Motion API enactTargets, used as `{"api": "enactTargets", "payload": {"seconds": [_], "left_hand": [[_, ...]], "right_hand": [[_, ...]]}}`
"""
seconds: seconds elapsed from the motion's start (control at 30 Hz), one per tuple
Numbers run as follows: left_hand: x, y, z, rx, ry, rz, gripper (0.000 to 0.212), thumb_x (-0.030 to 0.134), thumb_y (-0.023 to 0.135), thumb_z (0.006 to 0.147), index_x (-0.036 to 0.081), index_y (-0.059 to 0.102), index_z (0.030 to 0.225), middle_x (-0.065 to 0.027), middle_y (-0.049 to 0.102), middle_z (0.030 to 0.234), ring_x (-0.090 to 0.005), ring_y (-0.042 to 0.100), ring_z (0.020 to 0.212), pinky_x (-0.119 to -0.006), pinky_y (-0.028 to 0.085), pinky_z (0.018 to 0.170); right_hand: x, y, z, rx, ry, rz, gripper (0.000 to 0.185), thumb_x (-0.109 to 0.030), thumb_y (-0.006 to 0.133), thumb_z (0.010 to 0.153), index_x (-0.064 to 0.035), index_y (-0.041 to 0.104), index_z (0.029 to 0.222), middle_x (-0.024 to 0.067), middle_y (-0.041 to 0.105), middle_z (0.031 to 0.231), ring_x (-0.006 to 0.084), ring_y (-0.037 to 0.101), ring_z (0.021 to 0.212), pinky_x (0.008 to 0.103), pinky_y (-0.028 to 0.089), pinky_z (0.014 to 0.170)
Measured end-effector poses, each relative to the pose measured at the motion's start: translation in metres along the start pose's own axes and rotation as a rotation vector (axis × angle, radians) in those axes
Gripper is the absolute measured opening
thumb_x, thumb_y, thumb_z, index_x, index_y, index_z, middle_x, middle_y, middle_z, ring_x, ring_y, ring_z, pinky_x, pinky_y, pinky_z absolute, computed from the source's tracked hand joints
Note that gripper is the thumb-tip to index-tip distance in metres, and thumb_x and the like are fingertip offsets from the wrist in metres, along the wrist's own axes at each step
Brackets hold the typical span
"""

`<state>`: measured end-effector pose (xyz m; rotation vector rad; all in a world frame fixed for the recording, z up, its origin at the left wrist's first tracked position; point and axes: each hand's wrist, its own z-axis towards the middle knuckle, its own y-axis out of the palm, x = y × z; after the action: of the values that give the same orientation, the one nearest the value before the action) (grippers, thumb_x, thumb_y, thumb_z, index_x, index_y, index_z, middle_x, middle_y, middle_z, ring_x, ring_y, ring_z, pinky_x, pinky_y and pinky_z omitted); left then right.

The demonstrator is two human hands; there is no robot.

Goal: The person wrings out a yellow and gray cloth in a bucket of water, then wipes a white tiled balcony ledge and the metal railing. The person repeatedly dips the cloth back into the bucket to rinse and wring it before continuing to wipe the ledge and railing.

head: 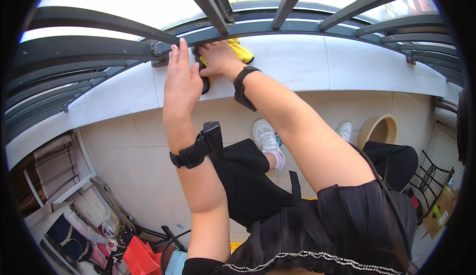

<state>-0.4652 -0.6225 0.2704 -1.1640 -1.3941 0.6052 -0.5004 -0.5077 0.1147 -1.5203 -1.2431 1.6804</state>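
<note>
My right hand (pixel 217 57) presses flat on a yellow cloth with a dark edge (pixel 243 52), which lies on the white marble-look window sill (pixel 290 63) against the lower rail of the metal window bars (pixel 256 28). Part of the cloth is hidden under the palm and fingers. To the left of it, my left hand (pixel 182 80) is raised with its fingers straight and close together, the fingertips near the rail. Nothing shows in that hand; whether it touches the bars I cannot tell.
Below the sill, a beige tub (pixel 379 132) stands on the floor near my white shoes (pixel 264 135). A skateboard (pixel 111 202), a red bag (pixel 143 256) and bundled items are at the lower left. A metal rack (pixel 427 182) and a cardboard box (pixel 440 213) are at the right.
</note>
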Motion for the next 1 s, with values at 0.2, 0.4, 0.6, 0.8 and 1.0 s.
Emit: {"api": "enactTargets", "payload": {"seconds": [0.2, 0.4, 0.6, 0.8, 1.0], "left_hand": [[0.012, 0.012, 0.014, -0.011, 0.014, 0.011, 0.059, 0.013, 0.048, 0.101, 0.01, 0.028, 0.157, -0.0223, 0.028, 0.16, -0.0366, 0.03, 0.147, -0.041, 0.032, 0.117], [0.027, 0.029, 0.019, -0.073, 0.087, 0.081, 0.061, 0.014, 0.05, 0.101, 0.011, 0.027, 0.157, -0.023, 0.03, 0.159, -0.0374, 0.033, 0.146, -0.041, 0.034, 0.116], [0.051, 0.038, 0.02, -0.126, 0.152, 0.118, 0.062, 0.018, 0.052, 0.1, 0.012, 0.028, 0.157, -0.021, 0.032, 0.159, -0.0341, 0.034, 0.146, -0.039, 0.033, 0.117], [0.106, 0.05, 0.013, -0.105, 0.283, 0.15, 0.061, 0.021, 0.053, 0.101, 0.013, 0.03, 0.157, -0.0196, 0.036, 0.157, -0.0319, 0.035, 0.146, -0.039, 0.033, 0.117], [0.161, 0.052, -0.005, -0.098, 0.422, 0.103, 0.059, 0.02, 0.053, 0.101, 0.01, 0.033, 0.155, -0.0195, 0.04, 0.155, -0.0336, 0.039, 0.144, -0.041, 0.035, 0.116]], "right_hand": [[-0.049, 0.04, -0.043, 0.018, -0.133, 0.103, 0.073, -0.045, 0.074, 0.072, -0.0137, 0.059, 0.136, 0.0088, 0.052, 0.146, 0.0316, 0.034, 0.146, 0.0498, 0.017, 0.123], [-0.007, 0.025, -0.106, 0.041, -0.136, 0.084, 0.065, -0.034, 0.076, 0.068, -0.0152, 0.063, 0.128, 0.0067, 0.054, 0.143, 0.0299, 0.035, 0.145, 0.0515, 0.019, 0.122], [0.073, -0.022, -0.195, 0.07, 0.01, -0.044, 0.068, -0.032, 0.077, 0.068, -0.0143, 0.058, 0.132, 0.0066, 0.05, 0.146, 0.0298, 0.033, 0.146, 0.0512, 0.021, 0.122], [0.161, -0.06, -0.288, 0.019, 0.229, -0.203, 0.071, -0.026, 0.083, 0.067, -0.0149, 0.053, 0.13, 0.0075, 0.046, 0.149, 0.033, 0.032, 0.146, 0.054, 0.022, 0.121], [0.23, -0.097, -0.359, 0.018, 0.411, -0.311, 0.073, -0.018, 0.083, 0.065, -0.0116, 0.053, 0.131, 0.0087, 0.047, 0.147, 0.0324, 0.036, 0.142, 0.0522, 0.031, 0.118]]}}
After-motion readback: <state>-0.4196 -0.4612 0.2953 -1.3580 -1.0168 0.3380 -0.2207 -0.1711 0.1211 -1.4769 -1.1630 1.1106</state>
